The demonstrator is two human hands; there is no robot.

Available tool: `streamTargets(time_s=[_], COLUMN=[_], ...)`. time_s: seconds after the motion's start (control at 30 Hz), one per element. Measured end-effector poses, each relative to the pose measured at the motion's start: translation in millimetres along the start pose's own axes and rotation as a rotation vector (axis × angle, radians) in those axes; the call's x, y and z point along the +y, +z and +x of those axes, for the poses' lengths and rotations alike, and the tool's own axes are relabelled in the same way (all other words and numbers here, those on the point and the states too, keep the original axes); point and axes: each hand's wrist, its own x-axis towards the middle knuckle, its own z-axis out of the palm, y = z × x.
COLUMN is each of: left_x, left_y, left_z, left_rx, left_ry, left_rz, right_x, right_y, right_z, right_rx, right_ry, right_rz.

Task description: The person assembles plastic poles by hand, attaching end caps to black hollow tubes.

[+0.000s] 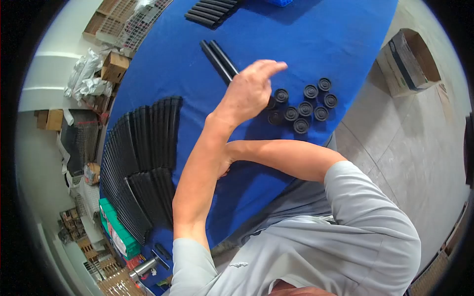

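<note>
My left hand [249,91] is over the blue-covered table, back upward, with a finger stretched toward the right. Its other fingers are partly hidden, and I see nothing held in it. Two black tubes [219,61] run from the upper left to its near edge. Just right of it stands a loose group of round black caps [305,108], some close to its lower side. My right arm crosses beneath the left forearm. Only a small part of my right hand [224,169] shows there, so its grip is hidden.
Fanned rows of black tubes [153,133] cover the table's left side, with another bundle [211,11] at the far edge. A green box [118,229] and a metal cylinder [143,268] lie at lower left. An open cardboard box [407,64] stands on the floor at right.
</note>
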Motion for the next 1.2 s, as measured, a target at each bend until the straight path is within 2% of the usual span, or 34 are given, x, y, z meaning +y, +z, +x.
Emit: streamTargets(time_s=[0.03,0.07,0.1,0.17,0.23,0.3,0.57,0.77,1.2], left_x=[5.8,16.4,25.5,34.0,51.7,67.0,66.0,70.2,49.6], left_y=[-0.2,-0.5,2.7,25.6,43.9,63.0,72.0,65.7,77.5], left_z=[8.2,15.7,22.2,32.9,41.1,46.7,49.6,57.7,71.3], left_rx=[0.014,-0.026,-0.064,-0.125,-0.287,-0.330,-0.552,-0.630,-0.535], left_ry=[-0.074,-0.056,-0.038,0.087,0.083,0.099,0.089,0.041,0.062], left_rz=[-0.072,-0.101,-0.129,0.052,0.094,0.233,0.272,0.184,0.157], right_x=[3.4,37.6,60.0,69.0,65.2,60.4,54.1,52.2,62.6], right_y=[0.7,7.8,9.3,8.1,5.5,6.2,7.3,8.9,10.7], right_z=[-0.9,8.0,12.9,2.8,-14.1,-24.1,-31.0,-29.3,-19.1], right_rx=[0.022,0.092,0.136,0.196,0.235,0.263,0.285,0.285,0.306], right_ry=[0.004,-0.157,-0.227,-0.217,-0.180,-0.162,-0.125,-0.115,-0.143], right_rz=[0.003,0.190,0.234,0.185,0.147,0.133,0.106,0.098,0.079])
